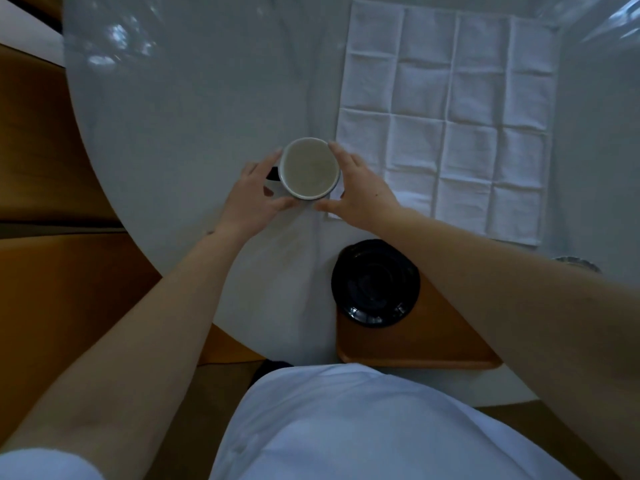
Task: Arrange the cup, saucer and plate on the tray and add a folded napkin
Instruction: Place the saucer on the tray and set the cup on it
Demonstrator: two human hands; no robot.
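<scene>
Both hands, left [258, 192] and right [360, 192], grip the round white ceramic cup [309, 168] on the counter, the black saucer [375, 282] on the wooden tray [415, 344] lying nearer, rightward.

a single head camera is looking steeply down from above, close over the table [180, 109], facing forward past the person's chest.

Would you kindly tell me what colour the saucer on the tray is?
The saucer is glossy black, seen in the head view.
</scene>
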